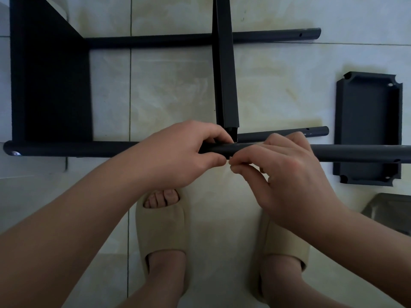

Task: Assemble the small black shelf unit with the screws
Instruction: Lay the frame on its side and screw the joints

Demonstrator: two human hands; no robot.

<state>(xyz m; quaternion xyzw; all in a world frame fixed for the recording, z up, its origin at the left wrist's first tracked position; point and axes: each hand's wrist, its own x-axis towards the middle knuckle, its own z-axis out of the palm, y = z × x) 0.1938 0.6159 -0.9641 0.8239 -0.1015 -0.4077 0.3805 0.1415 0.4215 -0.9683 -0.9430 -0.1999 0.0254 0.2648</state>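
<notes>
Far left of the fingers, a black shelf panel (51, 85) stands on edge on the tiled floor (173, 90), joined to two dark tubes running rightward. The upper tube (200, 37) lies well beyond the fingers and ends free, with a hole near its tip. The lower tube (73, 148) carries a bright screw head (16, 153) at its left end and passes under the left hand (178, 156). The left hand is closed around a loose tube (355, 153), thumb beneath and fingers over the top, gripping its left end. Just beyond these fingers a second shelf panel (225, 67) stands on edge, its near corner touching the tubes at the grip. The right hand (287, 172) sits against the loose tube, thumb and index fingertip pinched together directly beside the left thumb; a small pale item shows there, too small to identify. The loose tube extends right, out of frame, crossing over a flat shelf tray (369, 121) lying on the floor right of the fingers, with notched corners. Open floor remains between the two standing panels and below the wrists, where two feet in beige slippers (164, 227) stand. A grey metal object (391, 212) sits at the right edge, partly visible. The surface is pale glossy tile with grout lines.
</notes>
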